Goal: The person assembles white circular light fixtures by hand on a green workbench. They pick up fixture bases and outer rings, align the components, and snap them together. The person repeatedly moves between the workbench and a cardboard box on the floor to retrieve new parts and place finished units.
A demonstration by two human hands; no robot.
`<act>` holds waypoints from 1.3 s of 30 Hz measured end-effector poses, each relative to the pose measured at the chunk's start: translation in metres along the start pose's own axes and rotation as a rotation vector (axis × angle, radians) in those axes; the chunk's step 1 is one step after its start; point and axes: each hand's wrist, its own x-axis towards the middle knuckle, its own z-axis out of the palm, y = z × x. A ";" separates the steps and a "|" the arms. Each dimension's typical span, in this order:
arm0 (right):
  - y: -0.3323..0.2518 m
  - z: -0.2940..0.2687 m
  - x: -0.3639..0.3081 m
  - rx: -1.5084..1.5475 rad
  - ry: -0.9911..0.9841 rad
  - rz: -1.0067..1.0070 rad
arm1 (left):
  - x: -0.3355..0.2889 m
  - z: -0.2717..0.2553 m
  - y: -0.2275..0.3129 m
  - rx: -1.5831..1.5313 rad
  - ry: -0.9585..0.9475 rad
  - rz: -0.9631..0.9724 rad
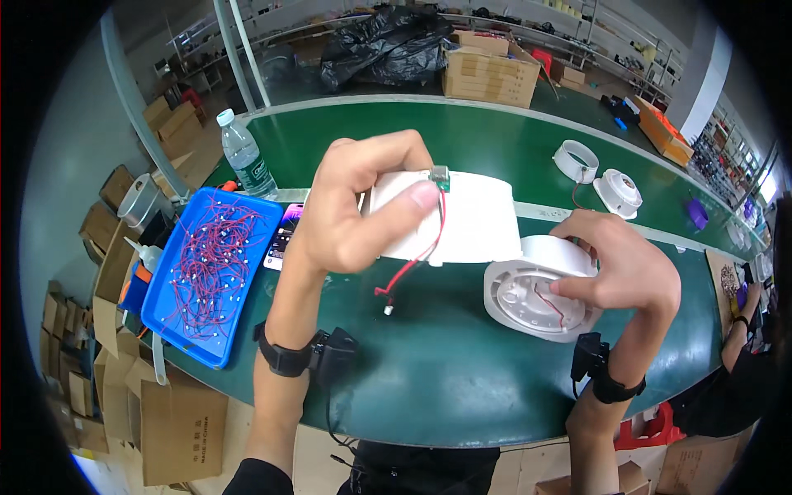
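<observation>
My left hand (pixel 355 206) is closed on a white curved plastic shell (pixel 483 219), raised above the green bench. Its thumb presses near a small green circuit board (pixel 440 178) at the shell's upper edge. Red and black wires (pixel 412 266) hang from that board and end in a small white connector (pixel 388 310). Lower right, my right hand (pixel 623 264) grips a white round plastic housing (pixel 528 318) by its rim, fingers behind and thumb in front. A thin red wire (pixel 551 304) lies inside the housing. The shell's right end meets or overlaps the housing; which, I cannot tell.
Left on the bench is a blue tray (pixel 219 351) of red-wired leads, beside a phone (pixel 282 239) and a water bottle (pixel 246 157). Far right stand a white ring (pixel 576 162) and a white round part (pixel 619 195). A co-worker's arm (pixel 738 330) shows at the right edge.
</observation>
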 end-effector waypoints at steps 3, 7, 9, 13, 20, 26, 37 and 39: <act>0.001 0.001 0.000 0.008 0.025 -0.009 | 0.002 0.001 0.010 0.207 -0.082 0.087; 0.003 0.003 0.001 -0.015 0.034 0.036 | 0.004 0.006 0.014 0.249 -0.115 0.154; 0.003 0.003 0.001 -0.012 0.029 0.055 | 0.004 0.007 0.014 0.238 -0.106 0.131; 0.006 0.000 0.000 -0.013 0.016 0.079 | 0.002 0.005 0.010 0.067 -0.057 0.033; 0.001 0.005 0.004 0.000 -0.001 0.102 | -0.010 -0.010 0.006 -0.549 0.169 -0.151; 0.000 0.002 0.003 0.012 0.001 0.082 | -0.005 -0.020 0.004 -0.547 0.226 -0.143; 0.015 0.041 0.083 -0.297 0.705 -0.121 | 0.006 -0.040 0.012 0.023 0.456 -0.146; 0.040 0.053 0.115 -0.415 0.649 -0.115 | 0.009 -0.044 0.010 -0.001 0.464 -0.169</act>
